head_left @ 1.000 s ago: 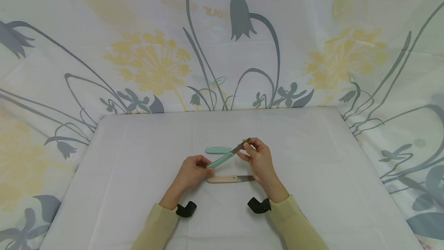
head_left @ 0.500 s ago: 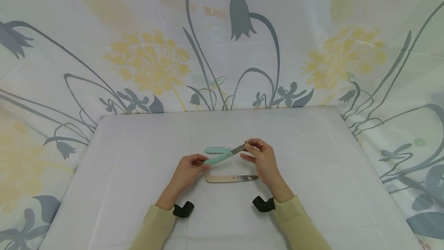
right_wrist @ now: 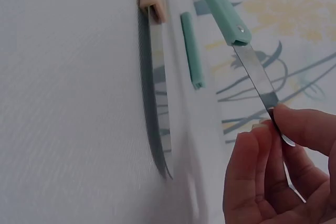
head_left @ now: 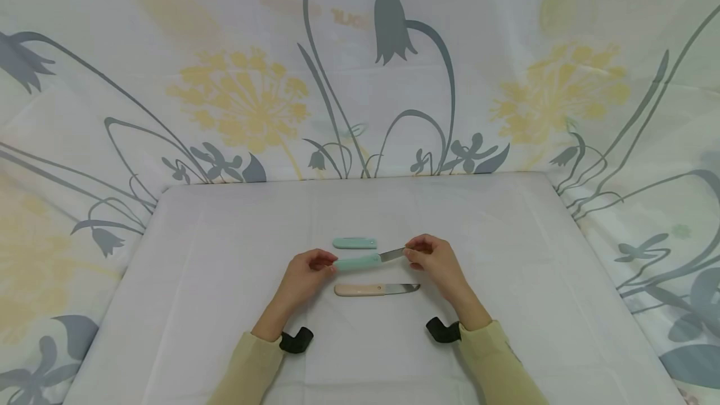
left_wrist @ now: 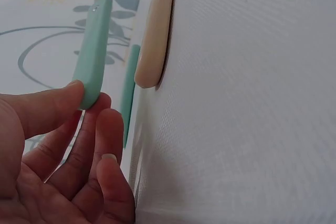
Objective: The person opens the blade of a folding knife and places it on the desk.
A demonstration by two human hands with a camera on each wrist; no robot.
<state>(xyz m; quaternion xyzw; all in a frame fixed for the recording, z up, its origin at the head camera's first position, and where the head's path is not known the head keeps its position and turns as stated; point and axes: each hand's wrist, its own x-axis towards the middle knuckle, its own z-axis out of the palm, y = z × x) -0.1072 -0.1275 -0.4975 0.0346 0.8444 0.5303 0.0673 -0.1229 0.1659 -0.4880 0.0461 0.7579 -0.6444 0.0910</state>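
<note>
Between my hands is a mint-green folding knife (head_left: 360,262), its blade swung out of the handle. My left hand (head_left: 304,277) pinches the butt of the handle between thumb and fingertips. My right hand (head_left: 437,262) pinches the blade (right_wrist: 256,72) near its tip. In the left wrist view the green handle (left_wrist: 94,51) stands above the tabletop. Just below, on the white cloth, lies a beige-handled folding knife (head_left: 360,290) with its blade out to the right. Behind the held knife a second mint-green folding knife (head_left: 354,243) lies folded on the cloth.
A white cloth (head_left: 225,224) covers the table, its back edge meeting a curtain (head_left: 349,80) printed with grey and yellow flowers. Black wrist mounts (head_left: 297,340) sit at both cuffs of the yellow-green sleeves (head_left: 247,367).
The held green knife has turned from a steep slant to nearly level. My right hand has moved right and down, still pinching the blade; my left hand has shifted slightly left.
</note>
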